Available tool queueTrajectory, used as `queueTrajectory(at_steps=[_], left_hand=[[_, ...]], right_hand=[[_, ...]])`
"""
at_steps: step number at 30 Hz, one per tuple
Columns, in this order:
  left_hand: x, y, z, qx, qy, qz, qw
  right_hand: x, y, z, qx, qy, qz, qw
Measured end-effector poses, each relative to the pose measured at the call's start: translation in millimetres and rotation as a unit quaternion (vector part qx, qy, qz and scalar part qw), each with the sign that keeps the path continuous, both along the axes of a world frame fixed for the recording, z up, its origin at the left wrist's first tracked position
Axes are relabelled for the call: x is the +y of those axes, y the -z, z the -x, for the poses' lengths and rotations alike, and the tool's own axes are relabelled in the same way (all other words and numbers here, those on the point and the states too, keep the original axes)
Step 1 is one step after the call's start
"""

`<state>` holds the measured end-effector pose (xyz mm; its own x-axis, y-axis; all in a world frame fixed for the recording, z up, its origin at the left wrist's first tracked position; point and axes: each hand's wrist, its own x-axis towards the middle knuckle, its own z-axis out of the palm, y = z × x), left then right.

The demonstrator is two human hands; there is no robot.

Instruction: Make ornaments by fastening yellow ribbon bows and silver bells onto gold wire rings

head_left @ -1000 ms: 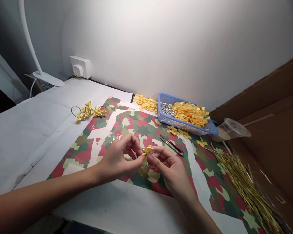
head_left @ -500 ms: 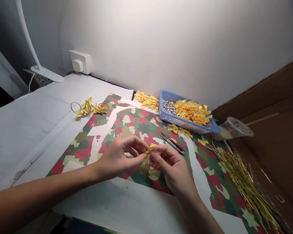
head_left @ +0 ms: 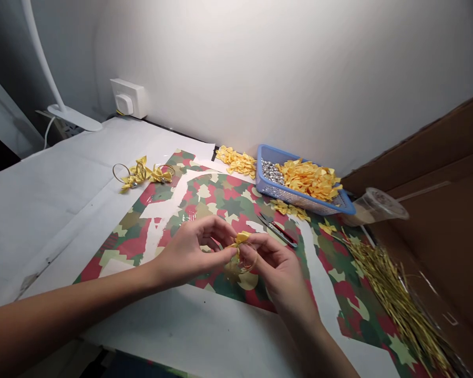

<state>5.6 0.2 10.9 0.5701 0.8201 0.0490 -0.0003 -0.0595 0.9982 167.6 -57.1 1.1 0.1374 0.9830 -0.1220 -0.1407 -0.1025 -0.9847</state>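
Observation:
My left hand (head_left: pixel 193 252) and my right hand (head_left: pixel 274 262) meet above the patterned red and green paper (head_left: pixel 220 202). Both pinch a small yellow ribbon bow (head_left: pixel 241 238) with a thin gold wire loop hanging under it. Fingers of both hands are curled tight around the bow. A small pair of snips with red handles (head_left: pixel 278 230) lies just beyond my right hand. A few finished bows with gold loops (head_left: pixel 142 173) rest at the far left on white paper.
A blue basket (head_left: pixel 295 197) holds yellow bows and silver beads near the wall, with more bows (head_left: pixel 236 161) beside it. Gold wire strands (head_left: pixel 398 299) lie at the right, a plastic cup (head_left: pixel 372 207) on its side, a cardboard wall behind. A lamp base (head_left: pixel 74 118) and socket (head_left: pixel 128 98) stand far left.
The hands stay together on the bow, with small finger movements; the gold loop now shows below the bow. The view has shifted slightly.

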Motion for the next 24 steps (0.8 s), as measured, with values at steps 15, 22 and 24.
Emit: queueTrajectory(at_steps=[15, 22, 24], left_hand=[[12, 3.3, 1, 0.029, -0.102, 0.054, 0.993], [18, 3.0, 3, 0.03, -0.13, 0.022, 0.991], [20, 1.9, 4, 0.035, -0.133, 0.005, 0.99]], right_hand=[[8, -6.7, -25, 0.122, 0.168, -0.047, 0.977], [11, -4.9, -42, -0.08, 0.184, -0.028, 0.979], [11, 0.1, -37, -0.245, 0.149, -0.029, 0.958]])
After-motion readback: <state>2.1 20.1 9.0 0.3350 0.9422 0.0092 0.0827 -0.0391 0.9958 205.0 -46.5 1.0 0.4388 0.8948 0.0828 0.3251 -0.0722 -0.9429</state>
